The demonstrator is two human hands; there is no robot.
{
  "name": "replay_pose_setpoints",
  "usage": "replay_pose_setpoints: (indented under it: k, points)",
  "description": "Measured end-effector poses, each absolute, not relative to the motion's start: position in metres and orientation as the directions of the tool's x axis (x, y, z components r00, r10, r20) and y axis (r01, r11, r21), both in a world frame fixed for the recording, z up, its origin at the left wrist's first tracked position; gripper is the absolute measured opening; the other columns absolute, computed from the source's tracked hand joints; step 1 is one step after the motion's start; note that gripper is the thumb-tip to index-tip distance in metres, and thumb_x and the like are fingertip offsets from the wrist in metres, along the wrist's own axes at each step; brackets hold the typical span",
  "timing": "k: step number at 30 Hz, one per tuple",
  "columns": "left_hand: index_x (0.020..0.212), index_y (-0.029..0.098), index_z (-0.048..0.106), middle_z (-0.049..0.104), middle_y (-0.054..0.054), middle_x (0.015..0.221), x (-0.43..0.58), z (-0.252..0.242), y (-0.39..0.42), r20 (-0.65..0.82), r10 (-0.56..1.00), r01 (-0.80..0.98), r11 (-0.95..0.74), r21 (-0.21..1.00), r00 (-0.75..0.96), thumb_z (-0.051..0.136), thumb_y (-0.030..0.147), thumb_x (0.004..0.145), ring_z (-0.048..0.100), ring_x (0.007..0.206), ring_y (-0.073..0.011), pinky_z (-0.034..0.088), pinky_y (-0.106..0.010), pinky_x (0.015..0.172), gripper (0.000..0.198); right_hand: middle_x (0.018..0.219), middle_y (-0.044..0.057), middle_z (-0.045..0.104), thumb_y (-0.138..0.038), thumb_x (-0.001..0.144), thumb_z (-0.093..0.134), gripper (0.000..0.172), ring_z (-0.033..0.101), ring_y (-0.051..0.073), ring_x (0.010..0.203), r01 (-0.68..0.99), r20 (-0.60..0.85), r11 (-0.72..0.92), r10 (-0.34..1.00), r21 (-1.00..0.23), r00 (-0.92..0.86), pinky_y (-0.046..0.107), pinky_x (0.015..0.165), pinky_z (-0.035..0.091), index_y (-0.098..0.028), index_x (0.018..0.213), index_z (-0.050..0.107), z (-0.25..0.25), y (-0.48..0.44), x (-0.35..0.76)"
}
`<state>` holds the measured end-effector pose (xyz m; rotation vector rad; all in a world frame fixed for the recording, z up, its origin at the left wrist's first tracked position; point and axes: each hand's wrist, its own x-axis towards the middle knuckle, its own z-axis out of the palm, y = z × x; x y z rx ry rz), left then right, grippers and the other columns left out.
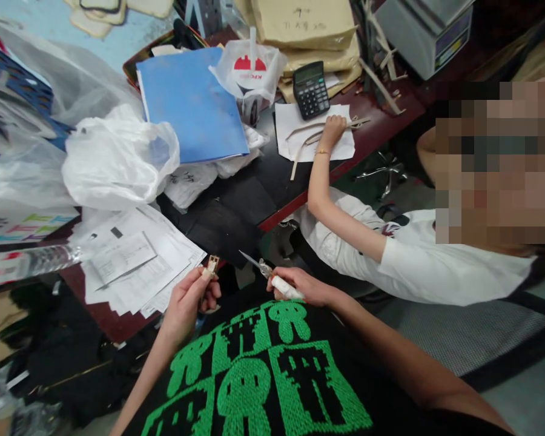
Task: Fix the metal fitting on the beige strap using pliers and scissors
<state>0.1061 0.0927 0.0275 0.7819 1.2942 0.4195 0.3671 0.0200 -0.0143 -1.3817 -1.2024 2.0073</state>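
- Left hand (pixel 188 303) pinches a small tan wood piece (pixel 212 264) between thumb and fingertips, piece sticking up above the fingers, held over the desk edge near the person's chest.
- Right hand (pixel 302 286) closed around the white handle of a craft knife (pixel 269 274); blade points left and up toward the wood piece, tip apart from it.
- Both hands hover above a black shirt with green print (pixel 263 369), in front of the dark red desk (pixel 381 130).
- Paper stack (pixel 136 266) lies on the desk just left of the left hand.
- Blue folder (pixel 193 103) sits farther back, white plastic bag (pixel 118 157) to its left.
- Calculator (pixel 311 89) near the desk's far side, on brown envelopes' edge.
- Co-worker in white sleeve reaches in from the right; their hand (pixel 332 128) rests on thin wood strips (pixel 309 136) lying on a white sheet (pixel 300 148), well apart from the knife.
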Motion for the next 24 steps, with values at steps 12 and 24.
replay_pose_setpoints:
  k: [12,24]
  points:
    - [0.082,0.015,0.060,0.061,0.000,0.064,0.104,0.025,0.090,-0.694,0.670,0.226,0.657,0.719,0.264,0.065,0.050,0.081,0.049,0.048,-0.0071,0.032,-0.017,0.044,0.035,0.089,0.003,0.066,-0.039,0.083,0.068,0.025,0.059,0.018,0.079,0.240,-0.476,-0.410,0.764,-0.880,-0.436,0.027,0.071,0.044,-0.016,0.091,0.064,-0.025,-0.003,0.367]
    - [0.083,0.015,0.061,0.062,-0.001,0.066,0.108,0.024,0.083,-0.712,0.636,0.325,0.634,0.702,0.297,0.066,0.053,0.079,0.051,0.049,-0.0075,0.033,-0.017,0.043,0.039,0.092,0.005,0.066,-0.041,0.089,0.062,0.027,0.058,0.018,0.081,0.188,-0.378,-0.328,0.805,-0.926,-0.457,0.028,0.074,0.043,-0.015,0.094,0.064,-0.034,-0.025,0.363]
